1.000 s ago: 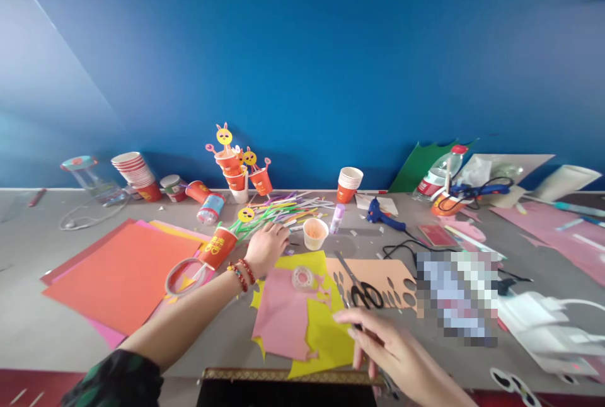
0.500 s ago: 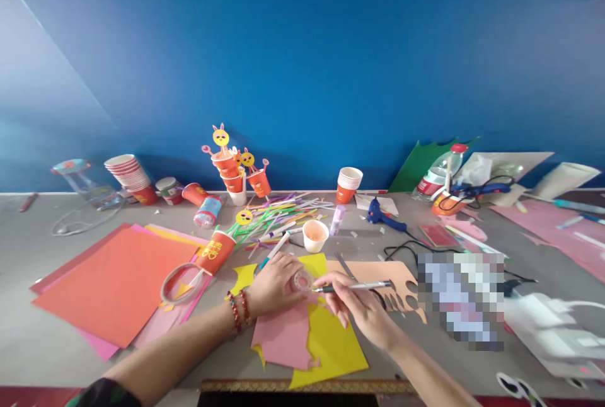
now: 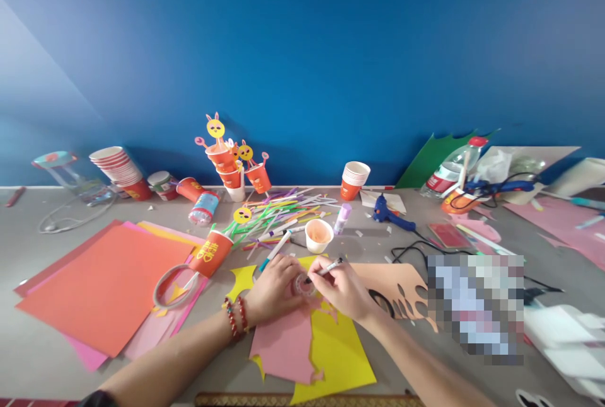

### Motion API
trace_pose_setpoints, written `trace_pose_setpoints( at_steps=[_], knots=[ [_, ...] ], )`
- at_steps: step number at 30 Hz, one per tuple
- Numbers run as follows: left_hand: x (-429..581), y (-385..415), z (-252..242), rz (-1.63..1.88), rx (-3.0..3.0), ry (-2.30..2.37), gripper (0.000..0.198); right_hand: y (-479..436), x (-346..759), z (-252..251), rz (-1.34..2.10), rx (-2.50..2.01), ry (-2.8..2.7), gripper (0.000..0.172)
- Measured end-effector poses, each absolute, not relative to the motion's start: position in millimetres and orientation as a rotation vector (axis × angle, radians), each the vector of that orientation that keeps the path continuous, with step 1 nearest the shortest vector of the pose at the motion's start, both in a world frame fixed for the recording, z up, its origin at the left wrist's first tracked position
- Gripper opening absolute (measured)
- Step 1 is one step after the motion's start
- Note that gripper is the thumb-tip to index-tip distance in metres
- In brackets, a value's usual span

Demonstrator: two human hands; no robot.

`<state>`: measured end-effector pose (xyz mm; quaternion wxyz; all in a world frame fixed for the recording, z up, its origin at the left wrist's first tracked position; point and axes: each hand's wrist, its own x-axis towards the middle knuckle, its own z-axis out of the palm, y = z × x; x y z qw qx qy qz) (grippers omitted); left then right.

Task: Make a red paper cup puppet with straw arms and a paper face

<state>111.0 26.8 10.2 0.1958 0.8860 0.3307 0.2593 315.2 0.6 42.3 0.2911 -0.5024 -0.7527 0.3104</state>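
Observation:
My left hand point(image 3: 271, 287), with a beaded bracelet at the wrist, is closed over a small clear tape roll point(image 3: 302, 283) and presses it onto a pink paper sheet point(image 3: 288, 344). That sheet lies on a yellow sheet point(image 3: 331, 350). A teal-tipped marker point(image 3: 275, 251) sticks out past my left fingers. My right hand point(image 3: 343, 290) pinches a slim silver pen point(image 3: 326, 268) with its tip at the tape roll. Black scissors point(image 3: 380, 302) lie on a peach cut-out sheet point(image 3: 401, 281) just right of that hand.
Large orange paper point(image 3: 101, 281) lies at left beside an orange cup point(image 3: 210, 252). A heap of coloured straws point(image 3: 278, 212), decorated cups point(image 3: 231, 167), a cup stack point(image 3: 353, 179), a blue glue gun point(image 3: 390, 215), a glue stick point(image 3: 343, 218) and a water bottle point(image 3: 449, 171) stand further back.
My left hand came back from the straws with a marker and settled on the tape roll. My right hand picked up the pen and brought its tip to the roll.

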Motion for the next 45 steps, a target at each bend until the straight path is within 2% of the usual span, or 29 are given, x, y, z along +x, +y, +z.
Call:
trace_pose_setpoints(
  at_steps=[6,31,45],
  knots=[
    [112.6,26.4,17.2,0.694,2.425,0.948,0.038,-0.3,316.8,39.3,0.865,-1.333,-1.991,0.014],
    [111.9,27.4,15.1,0.661,2.403,0.954,0.042,4.2,317.9,38.4,0.867,-1.316,-2.087,0.017],
    [111.7,25.9,15.7,0.694,2.406,0.948,0.038,1.3,317.9,32.3,0.501,-1.177,-2.255,0.016]
  ],
)
